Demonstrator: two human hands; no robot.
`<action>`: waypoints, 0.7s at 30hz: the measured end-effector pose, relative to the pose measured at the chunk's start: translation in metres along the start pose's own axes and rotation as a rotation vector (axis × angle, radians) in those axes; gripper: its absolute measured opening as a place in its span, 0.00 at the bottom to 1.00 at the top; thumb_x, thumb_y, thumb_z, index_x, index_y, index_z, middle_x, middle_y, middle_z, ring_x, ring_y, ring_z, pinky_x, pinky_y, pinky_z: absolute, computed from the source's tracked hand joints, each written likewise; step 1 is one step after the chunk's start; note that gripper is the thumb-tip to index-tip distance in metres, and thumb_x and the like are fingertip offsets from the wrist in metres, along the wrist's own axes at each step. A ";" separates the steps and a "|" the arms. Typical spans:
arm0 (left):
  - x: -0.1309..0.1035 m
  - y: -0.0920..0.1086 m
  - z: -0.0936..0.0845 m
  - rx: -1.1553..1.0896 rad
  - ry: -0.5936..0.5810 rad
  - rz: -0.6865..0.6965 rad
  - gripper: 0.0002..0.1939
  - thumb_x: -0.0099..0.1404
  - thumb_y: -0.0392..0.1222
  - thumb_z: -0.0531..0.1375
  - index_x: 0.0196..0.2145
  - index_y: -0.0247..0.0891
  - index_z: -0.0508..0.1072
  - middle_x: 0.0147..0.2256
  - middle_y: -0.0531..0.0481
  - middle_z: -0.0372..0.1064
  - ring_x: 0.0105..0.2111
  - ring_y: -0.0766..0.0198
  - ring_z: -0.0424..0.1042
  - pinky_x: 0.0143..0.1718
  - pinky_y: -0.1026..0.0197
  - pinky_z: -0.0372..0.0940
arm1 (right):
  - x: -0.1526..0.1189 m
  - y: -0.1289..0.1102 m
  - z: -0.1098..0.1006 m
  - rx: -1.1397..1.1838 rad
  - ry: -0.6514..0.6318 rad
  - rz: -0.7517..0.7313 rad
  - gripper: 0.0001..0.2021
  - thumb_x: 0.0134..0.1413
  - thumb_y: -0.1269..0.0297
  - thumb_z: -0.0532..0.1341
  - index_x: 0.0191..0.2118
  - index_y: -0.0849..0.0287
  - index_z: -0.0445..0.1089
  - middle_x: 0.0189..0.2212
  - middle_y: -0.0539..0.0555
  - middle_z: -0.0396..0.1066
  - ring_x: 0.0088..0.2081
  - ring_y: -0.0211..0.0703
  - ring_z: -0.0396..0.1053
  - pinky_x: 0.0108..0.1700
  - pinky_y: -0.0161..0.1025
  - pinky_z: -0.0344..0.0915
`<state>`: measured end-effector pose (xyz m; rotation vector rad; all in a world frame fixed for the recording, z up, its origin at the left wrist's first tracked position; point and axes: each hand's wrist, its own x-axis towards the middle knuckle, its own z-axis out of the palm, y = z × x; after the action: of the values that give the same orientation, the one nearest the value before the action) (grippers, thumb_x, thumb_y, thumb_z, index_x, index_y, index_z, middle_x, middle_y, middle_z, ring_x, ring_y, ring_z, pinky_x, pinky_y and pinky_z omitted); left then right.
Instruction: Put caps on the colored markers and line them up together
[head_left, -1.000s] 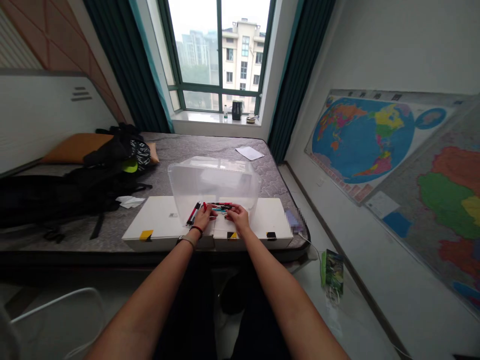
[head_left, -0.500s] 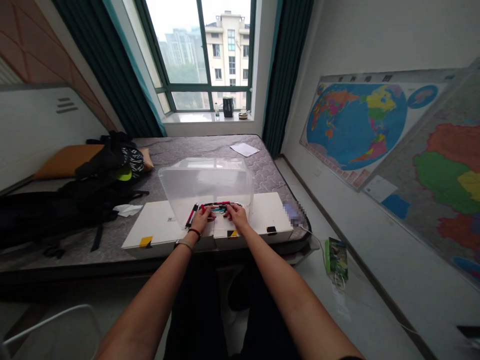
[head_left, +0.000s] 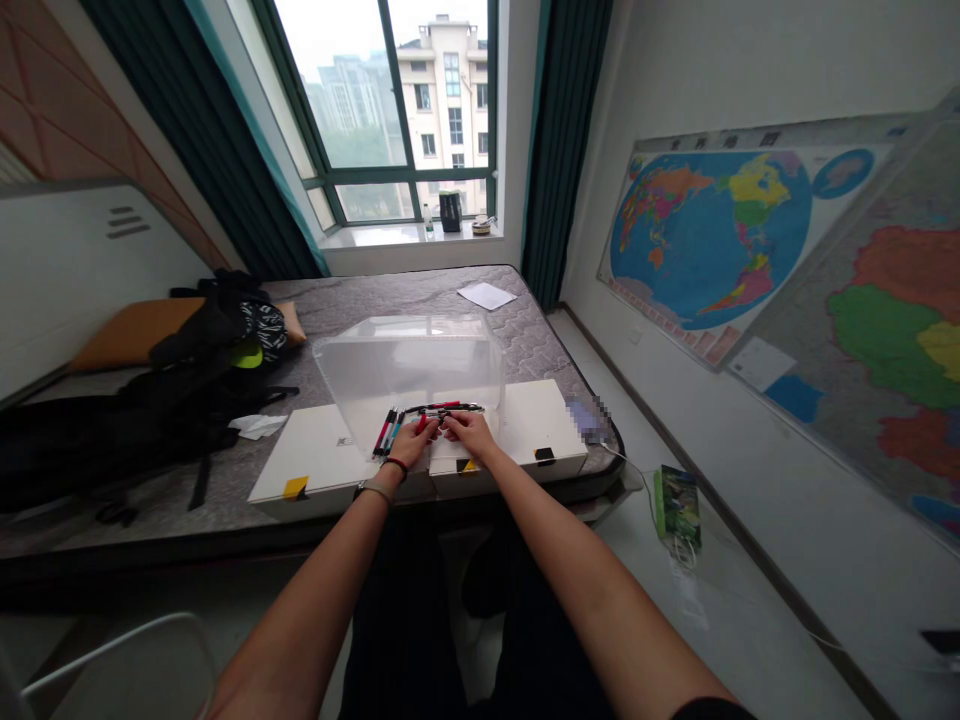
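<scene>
My left hand (head_left: 411, 445) is closed, with a red pen (head_left: 422, 423) showing at its fingertips. Close beside it, my right hand (head_left: 471, 433) is pinched, its fingertips almost meeting the left ones; a dark thin item there is too small to make out. Several pens (head_left: 386, 434), red, black and teal, lie side by side just left of my left hand. Beyond my fingers a loose line of black and red pens (head_left: 450, 406) stretches across. Behind them a clear plastic box (head_left: 412, 365) rests on two white boxes (head_left: 307, 450).
The white boxes sit at the front edge of a grey mattress (head_left: 360, 290). Black bags (head_left: 97, 440) and a crumpled tissue (head_left: 257, 427) lie to the left. A white sheet (head_left: 486, 295) is at the back; a blurred-out item with a cable lies right.
My hands have come closer together. A teal pen now lies beside the red and black ones at the left, and the teal ones between my hands no longer show. The view has shifted slightly.
</scene>
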<state>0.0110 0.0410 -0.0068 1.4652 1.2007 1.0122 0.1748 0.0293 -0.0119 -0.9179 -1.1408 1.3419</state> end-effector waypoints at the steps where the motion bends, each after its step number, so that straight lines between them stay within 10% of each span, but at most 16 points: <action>1: 0.001 -0.002 -0.001 -0.013 0.008 -0.006 0.25 0.51 0.61 0.64 0.34 0.34 0.77 0.27 0.47 0.74 0.27 0.63 0.72 0.29 0.64 0.65 | 0.000 0.000 0.000 0.000 0.006 0.006 0.15 0.48 0.56 0.64 0.39 0.62 0.73 0.28 0.52 0.74 0.25 0.35 0.71 0.29 0.32 0.69; 10: 0.011 -0.021 -0.011 -0.416 0.293 -0.112 0.19 0.56 0.54 0.63 0.37 0.34 0.73 0.29 0.49 0.73 0.25 0.69 0.72 0.29 0.65 0.69 | -0.001 0.003 0.008 -0.191 0.270 0.004 0.09 0.57 0.64 0.54 0.41 0.59 0.65 0.28 0.49 0.70 0.22 0.35 0.71 0.24 0.32 0.69; 18: 0.012 -0.022 -0.008 -0.370 0.353 -0.088 0.21 0.55 0.54 0.64 0.37 0.33 0.74 0.30 0.46 0.74 0.25 0.69 0.71 0.29 0.65 0.70 | 0.017 -0.032 0.016 -1.058 0.068 -0.152 0.08 0.54 0.72 0.57 0.38 0.58 0.72 0.39 0.55 0.74 0.42 0.43 0.72 0.47 0.37 0.65; 21: 0.011 -0.022 -0.008 -0.364 0.347 -0.087 0.22 0.53 0.55 0.65 0.38 0.33 0.74 0.31 0.45 0.75 0.25 0.69 0.72 0.29 0.64 0.70 | 0.031 -0.055 0.016 -1.418 -0.123 -0.006 0.10 0.50 0.72 0.61 0.39 0.58 0.74 0.43 0.60 0.73 0.43 0.49 0.72 0.44 0.39 0.66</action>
<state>0.0009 0.0550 -0.0266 0.9721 1.2284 1.3810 0.1695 0.0544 0.0479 -1.7810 -2.2143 0.3929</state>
